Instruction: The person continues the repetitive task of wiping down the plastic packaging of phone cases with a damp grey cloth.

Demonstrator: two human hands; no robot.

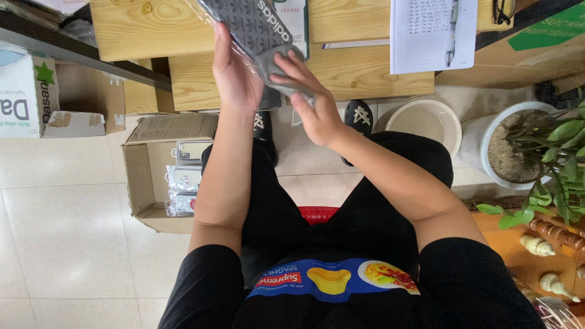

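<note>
Both hands grip one flat grey phone case in clear plastic wrap (256, 27): left hand (234, 73) closed behind it, right hand (311, 100) fingers pinching its lower edge; best pull gently, keeping the wrap taut

phone case (256, 27) top cut off, plant (563, 158) cropped right

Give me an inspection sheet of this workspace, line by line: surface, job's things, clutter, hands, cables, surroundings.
Surface: low wooden table, light grain.
Job's things: grey patterned phone case in a clear plastic sleeve.
Clutter: paper sheet with a pen; cardboard box of packaged cases on the floor.
Hands: left hand supports the sleeve from behind; right hand pinches its lower end.
Cables: nothing seen.
Surroundings: tiled floor, white basin, potted plant.
</note>
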